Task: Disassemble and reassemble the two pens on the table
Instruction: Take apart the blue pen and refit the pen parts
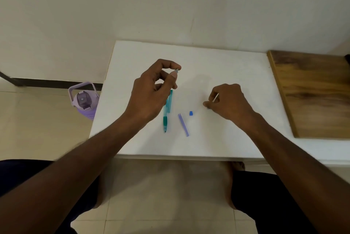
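On the white table [217,63] lies a green pen [165,118] with a rubber grip, its upper part hidden under my left hand. A teal cap [170,101] lies beside it. To its right rest a translucent purple-blue pen barrel [183,125] and a small blue end plug [191,113]. My left hand [151,89] hovers above the green pen and pinches a small grey pen tip piece [176,71] between thumb and forefinger. My right hand [225,101] rests low on the table and pinches a thin white refill [216,98].
A wooden board [312,93] lies along the table's right side. A purple water bottle [84,100] stands on the tiled floor by the table's left edge. My knees and bare feet are below the table's front edge.
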A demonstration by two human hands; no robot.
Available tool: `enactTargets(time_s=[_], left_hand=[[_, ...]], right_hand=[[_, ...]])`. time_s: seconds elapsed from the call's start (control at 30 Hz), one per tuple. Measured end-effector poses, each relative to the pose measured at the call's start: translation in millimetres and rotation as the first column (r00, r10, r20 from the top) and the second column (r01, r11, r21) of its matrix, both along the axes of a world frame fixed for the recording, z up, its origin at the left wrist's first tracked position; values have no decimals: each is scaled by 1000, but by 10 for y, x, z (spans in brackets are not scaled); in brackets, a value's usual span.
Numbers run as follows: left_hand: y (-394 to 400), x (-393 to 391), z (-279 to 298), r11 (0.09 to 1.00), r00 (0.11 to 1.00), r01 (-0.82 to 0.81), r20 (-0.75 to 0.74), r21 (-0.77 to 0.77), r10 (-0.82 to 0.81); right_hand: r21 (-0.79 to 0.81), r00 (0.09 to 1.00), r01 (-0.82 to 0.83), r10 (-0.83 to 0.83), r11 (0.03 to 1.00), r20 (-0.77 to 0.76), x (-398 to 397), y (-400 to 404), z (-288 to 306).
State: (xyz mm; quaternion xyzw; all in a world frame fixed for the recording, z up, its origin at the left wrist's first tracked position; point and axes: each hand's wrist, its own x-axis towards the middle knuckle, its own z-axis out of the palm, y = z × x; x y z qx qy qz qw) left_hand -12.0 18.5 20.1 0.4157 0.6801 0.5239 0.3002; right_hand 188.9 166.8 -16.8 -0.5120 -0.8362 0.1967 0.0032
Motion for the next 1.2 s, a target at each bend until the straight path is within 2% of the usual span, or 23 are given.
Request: enactTargets(time_s=[0.2, 0.23, 0.27, 0.3, 0.37, 0.43, 0.53, 0.9, 1.07, 1.2], left_hand=[[43, 9, -28, 1000, 971, 23, 240, -1, -22], [46, 7, -37, 1000, 963, 25, 268, -11, -21], [48, 9, -49, 999, 958, 27, 285, -22, -20], [49, 15, -65, 999, 957, 29, 288, -32, -19], [50, 30, -96, 998, 967, 36, 254, -53, -21], [58, 47, -122, 996, 981, 52, 191, -75, -37], [49, 59, -143, 993, 993, 71, 104, -97, -61], [25, 39, -143, 995, 998, 69, 20, -78, -68], [25, 39, -145, 994, 998, 55, -26, -95, -57], [5, 32, -146, 996, 996, 54, -71, -71, -59]], right_hand=[[-34, 999, -44, 44, 998, -10, -74, -77, 12], [-57, 995, -47, 42, 997, -86, -92, -75, 49], [-114, 975, -30, 3, 993, -223, -118, -83, 105], [-213, 918, -8, -77, 977, -389, -155, -107, 181], [-389, 717, -47, -239, 920, -654, -231, -174, 338], [-429, 567, -117, -295, 895, -769, -285, -233, 420], [-427, 494, -151, -306, 891, -814, -332, -322, 464], [-396, 538, -112, -279, 911, -795, -330, -354, 466], [-368, 613, -122, -222, 922, -758, -327, -343, 443], [-405, 637, -113, -247, 907, -730, -304, -322, 439]])
